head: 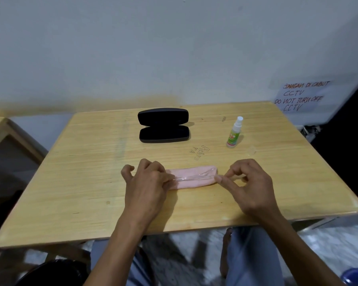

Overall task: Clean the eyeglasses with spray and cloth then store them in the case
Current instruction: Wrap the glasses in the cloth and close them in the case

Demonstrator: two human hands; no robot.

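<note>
Head view: clear-framed eyeglasses (191, 176) lie on the folded pink cloth (192, 178), long axis left-right, left hand (147, 182) and right hand (250, 182) pinching opposite ends, the open black case (163, 125) straight beyond the cloth.

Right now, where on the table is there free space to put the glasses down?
Bare wood lies left of the open case, and along the near table edge. The middle is crowded: pink cloth, left hand, right hand, spray bottle.
</note>
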